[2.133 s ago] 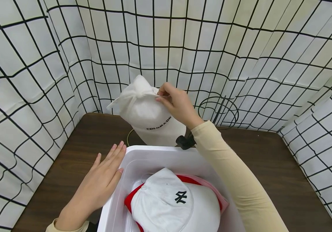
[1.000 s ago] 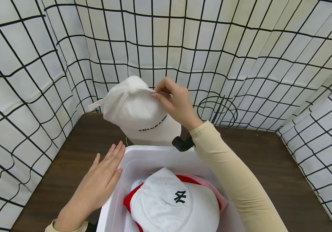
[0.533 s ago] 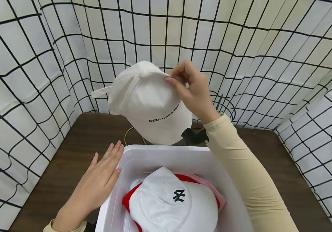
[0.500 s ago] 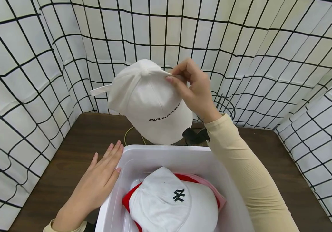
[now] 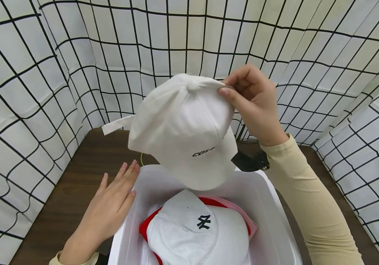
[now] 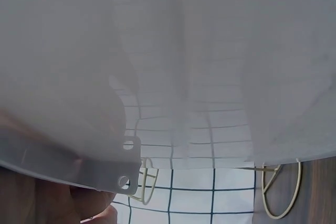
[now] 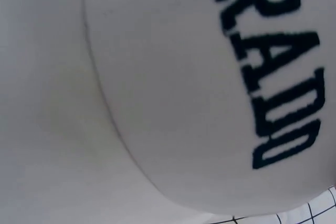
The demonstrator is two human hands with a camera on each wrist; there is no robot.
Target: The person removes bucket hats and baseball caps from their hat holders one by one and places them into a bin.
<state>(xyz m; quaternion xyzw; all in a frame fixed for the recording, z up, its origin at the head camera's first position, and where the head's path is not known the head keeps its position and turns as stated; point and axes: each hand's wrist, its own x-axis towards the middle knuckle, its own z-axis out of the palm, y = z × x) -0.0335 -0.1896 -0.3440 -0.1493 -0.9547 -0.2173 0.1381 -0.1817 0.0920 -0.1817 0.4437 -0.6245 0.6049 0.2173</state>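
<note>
My right hand (image 5: 255, 103) pinches the crown of a white baseball cap (image 5: 179, 125) between thumb and fingers. The cap hangs over the far rim of a white plastic bin (image 5: 269, 206), brim down, its strap sticking out to the left. Dark lettering shows on its front, and the right wrist view is filled by the cap's lettered front (image 7: 210, 87). Inside the bin, a white cap with an NY logo (image 5: 189, 232) lies over a red cap (image 5: 145, 228) and a pink cap (image 5: 250, 222). My left hand (image 5: 110, 202) rests on the bin's left rim, fingers straight.
A dark wooden table (image 5: 67, 187) lies under the bin. Black wire grid panels (image 5: 163, 48) backed with white sheeting stand around it on the left, back and right. A pale wire loop (image 6: 283, 192) shows behind the bin in the left wrist view.
My right hand has lifted the white lettered cap from behind the bin and brought it rightward and nearer, over the far rim. The left hand has stayed at the left rim.
</note>
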